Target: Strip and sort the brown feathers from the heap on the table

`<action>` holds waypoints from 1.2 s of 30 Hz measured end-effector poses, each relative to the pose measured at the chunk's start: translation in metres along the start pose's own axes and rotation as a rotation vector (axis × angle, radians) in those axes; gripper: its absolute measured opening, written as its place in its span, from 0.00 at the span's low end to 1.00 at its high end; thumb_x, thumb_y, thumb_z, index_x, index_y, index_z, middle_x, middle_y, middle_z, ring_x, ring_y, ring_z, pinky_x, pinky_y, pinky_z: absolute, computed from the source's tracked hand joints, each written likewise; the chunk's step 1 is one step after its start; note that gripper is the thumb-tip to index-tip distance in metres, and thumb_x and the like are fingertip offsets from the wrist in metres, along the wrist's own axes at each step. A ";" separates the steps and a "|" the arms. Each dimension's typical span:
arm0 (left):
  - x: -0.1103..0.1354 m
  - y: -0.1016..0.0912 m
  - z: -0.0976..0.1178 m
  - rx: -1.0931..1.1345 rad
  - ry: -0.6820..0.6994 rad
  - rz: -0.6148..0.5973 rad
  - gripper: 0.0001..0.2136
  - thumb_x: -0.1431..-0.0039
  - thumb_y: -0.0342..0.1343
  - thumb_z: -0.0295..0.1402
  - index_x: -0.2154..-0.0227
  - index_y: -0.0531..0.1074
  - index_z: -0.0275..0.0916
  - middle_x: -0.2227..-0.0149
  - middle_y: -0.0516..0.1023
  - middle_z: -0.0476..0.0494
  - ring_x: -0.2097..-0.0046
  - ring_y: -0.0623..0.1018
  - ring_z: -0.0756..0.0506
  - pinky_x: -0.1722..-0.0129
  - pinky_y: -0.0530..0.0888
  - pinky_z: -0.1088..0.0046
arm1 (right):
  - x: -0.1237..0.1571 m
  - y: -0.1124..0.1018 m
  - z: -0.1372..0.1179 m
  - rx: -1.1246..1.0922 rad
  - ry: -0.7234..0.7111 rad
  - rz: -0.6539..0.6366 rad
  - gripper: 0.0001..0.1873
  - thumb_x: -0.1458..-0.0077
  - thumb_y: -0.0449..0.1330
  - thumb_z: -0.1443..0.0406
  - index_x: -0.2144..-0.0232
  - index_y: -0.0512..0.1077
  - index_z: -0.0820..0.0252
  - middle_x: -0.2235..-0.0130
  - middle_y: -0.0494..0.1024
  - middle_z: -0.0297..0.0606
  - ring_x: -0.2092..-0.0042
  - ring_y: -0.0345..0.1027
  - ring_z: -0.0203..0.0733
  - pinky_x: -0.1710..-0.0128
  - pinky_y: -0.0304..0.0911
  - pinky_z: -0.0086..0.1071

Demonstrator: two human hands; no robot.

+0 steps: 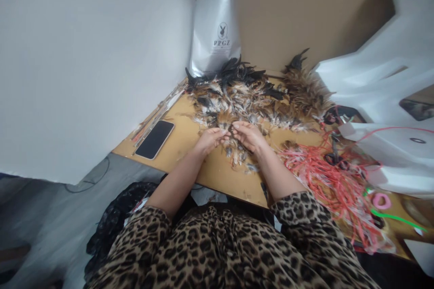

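Note:
Over the table's front part, my left hand is closed in a pinch on a small tuft of brown feathers that rises above its fingertips. Close beside it, my right hand is also pinched, fingertips almost meeting the left ones; what it grips is too small to make out. Just beyond both hands spreads a loose pile of brown, white and black feathers. Smaller grey-brown feathers lie on the tabletop beneath and between my hands.
A phone lies at the table's left edge beside a white wall. Behind the feathers stands a white printed bag. To the right are a brown feather bundle, tangled red strings, black scissors and large white sheets.

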State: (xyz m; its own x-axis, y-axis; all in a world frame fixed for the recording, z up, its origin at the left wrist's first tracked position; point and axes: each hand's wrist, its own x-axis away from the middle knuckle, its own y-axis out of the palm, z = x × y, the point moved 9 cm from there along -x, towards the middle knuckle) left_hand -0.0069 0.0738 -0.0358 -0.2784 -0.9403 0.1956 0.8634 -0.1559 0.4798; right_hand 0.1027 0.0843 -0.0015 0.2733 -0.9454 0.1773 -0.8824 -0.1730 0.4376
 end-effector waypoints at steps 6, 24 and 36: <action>0.000 0.003 -0.001 0.042 -0.015 -0.055 0.06 0.52 0.59 0.27 0.70 0.74 0.29 0.67 0.78 0.39 0.71 0.75 0.55 0.75 0.68 0.85 | 0.000 -0.004 -0.003 0.083 -0.034 0.004 0.14 0.68 0.69 0.66 0.73 0.73 0.61 0.76 0.76 0.34 0.74 0.70 0.30 0.74 0.66 0.22; -0.001 0.005 -0.002 0.124 -0.033 -0.077 0.04 0.51 0.59 0.25 0.72 0.73 0.28 0.72 0.76 0.43 0.73 0.73 0.57 0.75 0.68 0.86 | 0.002 -0.010 -0.017 0.260 -0.249 0.150 0.20 0.65 0.66 0.62 0.65 0.71 0.58 0.63 0.76 0.35 0.65 0.68 0.34 0.67 0.63 0.28; 0.002 0.002 0.015 0.025 0.128 0.012 0.07 0.55 0.61 0.29 0.74 0.74 0.30 0.73 0.76 0.43 0.73 0.73 0.56 0.73 0.67 0.83 | 0.007 -0.016 -0.014 0.364 -0.176 0.290 0.13 0.65 0.65 0.56 0.80 0.73 0.60 0.76 0.75 0.32 0.73 0.64 0.32 0.71 0.58 0.27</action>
State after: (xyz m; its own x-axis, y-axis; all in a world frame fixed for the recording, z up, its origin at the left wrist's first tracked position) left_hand -0.0119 0.0764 -0.0213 -0.2107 -0.9733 0.0915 0.8551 -0.1381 0.4997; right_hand 0.1238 0.0840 0.0048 -0.0447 -0.9957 0.0815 -0.9975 0.0490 0.0508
